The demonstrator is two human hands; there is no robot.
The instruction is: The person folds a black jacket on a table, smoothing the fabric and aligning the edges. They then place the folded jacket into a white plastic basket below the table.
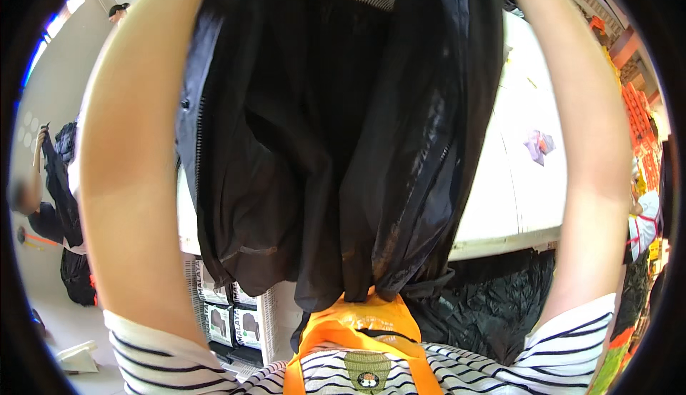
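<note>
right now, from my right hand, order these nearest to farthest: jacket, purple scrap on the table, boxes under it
The hand is cut off past the top; judged from the forearm.
1. jacket, beside it, top
2. purple scrap, on the table, right
3. boxes, low left

Bright even indoor light, glare on white table (522,202), black fisheye corners, edges curved and soft

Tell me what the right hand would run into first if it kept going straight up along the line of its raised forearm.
That cannot be settled: the right forearm rises past the picture's top edge, so the hand itself is out of view. Beside the forearm hangs the dark navy fabric jacket; nothing else shows in that line, as far as the picture goes.
</note>
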